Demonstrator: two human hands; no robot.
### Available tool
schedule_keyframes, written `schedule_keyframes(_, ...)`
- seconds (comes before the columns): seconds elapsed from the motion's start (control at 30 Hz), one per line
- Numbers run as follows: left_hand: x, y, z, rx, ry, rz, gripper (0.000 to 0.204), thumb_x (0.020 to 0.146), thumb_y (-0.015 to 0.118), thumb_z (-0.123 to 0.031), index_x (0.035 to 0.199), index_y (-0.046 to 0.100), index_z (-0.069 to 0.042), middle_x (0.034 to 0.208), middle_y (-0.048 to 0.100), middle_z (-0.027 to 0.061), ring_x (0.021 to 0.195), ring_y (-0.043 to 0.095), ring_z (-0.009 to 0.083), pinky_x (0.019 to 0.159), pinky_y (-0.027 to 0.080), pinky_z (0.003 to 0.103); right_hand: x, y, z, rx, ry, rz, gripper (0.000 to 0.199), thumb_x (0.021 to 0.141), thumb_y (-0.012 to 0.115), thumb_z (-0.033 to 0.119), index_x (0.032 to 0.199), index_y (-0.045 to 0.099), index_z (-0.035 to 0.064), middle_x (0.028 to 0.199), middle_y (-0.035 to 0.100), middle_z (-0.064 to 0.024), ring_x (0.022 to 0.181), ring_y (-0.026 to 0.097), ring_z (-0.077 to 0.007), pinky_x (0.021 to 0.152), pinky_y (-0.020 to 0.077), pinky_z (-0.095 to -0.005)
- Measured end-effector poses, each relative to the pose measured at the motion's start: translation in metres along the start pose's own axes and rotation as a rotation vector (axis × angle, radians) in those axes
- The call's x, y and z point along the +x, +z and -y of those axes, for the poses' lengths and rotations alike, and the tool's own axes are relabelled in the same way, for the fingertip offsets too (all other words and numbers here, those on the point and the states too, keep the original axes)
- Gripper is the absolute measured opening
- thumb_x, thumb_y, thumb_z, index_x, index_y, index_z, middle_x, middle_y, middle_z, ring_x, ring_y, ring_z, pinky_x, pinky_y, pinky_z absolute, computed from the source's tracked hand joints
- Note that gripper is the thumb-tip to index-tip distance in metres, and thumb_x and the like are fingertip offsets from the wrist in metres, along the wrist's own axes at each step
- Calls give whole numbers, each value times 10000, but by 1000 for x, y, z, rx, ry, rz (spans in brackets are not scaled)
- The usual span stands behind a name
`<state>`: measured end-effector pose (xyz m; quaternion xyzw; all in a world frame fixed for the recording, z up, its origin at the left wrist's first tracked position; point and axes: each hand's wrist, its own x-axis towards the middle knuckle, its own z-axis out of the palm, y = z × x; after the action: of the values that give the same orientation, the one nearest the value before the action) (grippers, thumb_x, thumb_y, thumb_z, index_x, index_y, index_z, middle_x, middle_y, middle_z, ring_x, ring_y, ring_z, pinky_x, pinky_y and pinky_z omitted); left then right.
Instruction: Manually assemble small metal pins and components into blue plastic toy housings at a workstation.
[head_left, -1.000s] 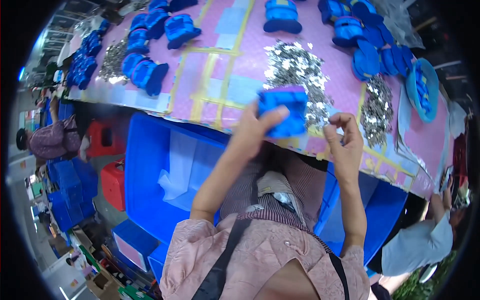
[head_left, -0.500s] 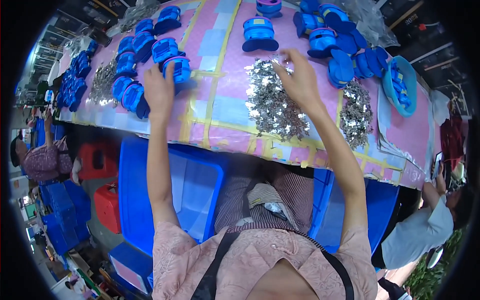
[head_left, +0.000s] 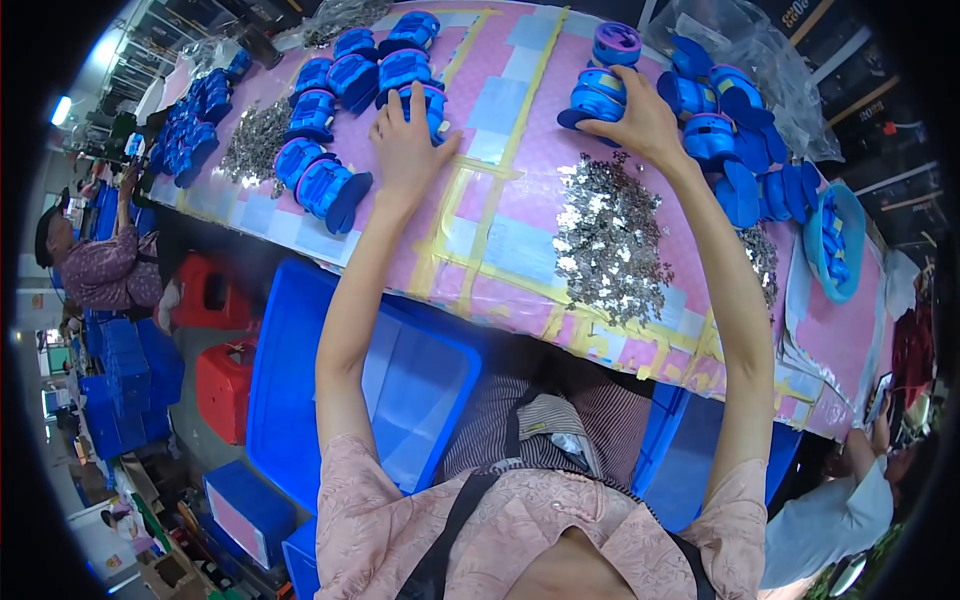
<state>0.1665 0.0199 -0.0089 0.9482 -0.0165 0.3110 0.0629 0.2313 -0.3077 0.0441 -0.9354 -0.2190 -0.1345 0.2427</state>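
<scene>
Blue spool (head_left: 598, 100) sits far out on the pink counter (head_left: 520, 250), right hand (head_left: 640, 120) on it, fingers curled around its side. Left hand (head_left: 408, 150) presses flat, fingers spread, against another spool (head_left: 425, 100). Silver bits (head_left: 610, 240) lie heaped just below. Blue bin (head_left: 390, 370) under the counter.

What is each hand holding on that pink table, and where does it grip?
The left hand rests on top of a blue spool-like part; the right hand grips another blue part by its side.
</scene>
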Motion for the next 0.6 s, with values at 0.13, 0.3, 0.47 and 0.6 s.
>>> schedule_keyframes(0.13, 9, 1, 11, 59, 4, -94, 838, 769, 747, -478, 1393, 417, -25, 1388, 404, 311, 1226, 427, 487, 1008, 333, 611, -27, -15, 28, 93, 18, -150, 929, 615, 890, 443, 1330, 489, 7, 1258, 583, -174, 1129, 597, -294, 953, 479, -374)
schedule_keyframes(0.3, -19, -54, -89, -1086, -464, 402, 703, 878, 663, -507, 1333, 485, -2, 1281, 561, 204, 1156, 572, 342, 964, 459, 476, -99, -43, 74, 366, -64, -158, 872, 598, 921, 311, 1312, 505, 30, 1225, 581, -129, 1073, 590, -209, 752, 536, -313)
schedule_keyframes(0.47, -101, -100, -164, -2363, -1042, 1001, 609, 927, 647, -366, 1357, 440, 14, 1232, 595, 159, 1121, 607, 271, 987, 484, 432, -174, -64, 111, 287, -12, 5, 884, 611, 888, 284, 1382, 498, 97, 1161, 537, -113, 1031, 584, -244, 753, 519, -307)
schedule_keyframes(0.6, -134, -110, -182, -2469, -1153, 1059, 633, 918, 649, -335, 1393, 398, -1, 1285, 568, 167, 1163, 584, 286, 1022, 460, 438, -212, -82, 112, 249, 174, 87, 621, 766, 690, 50, 1356, 583, 213, 1098, 511, -86, 871, 547, -224, 719, 483, -309)
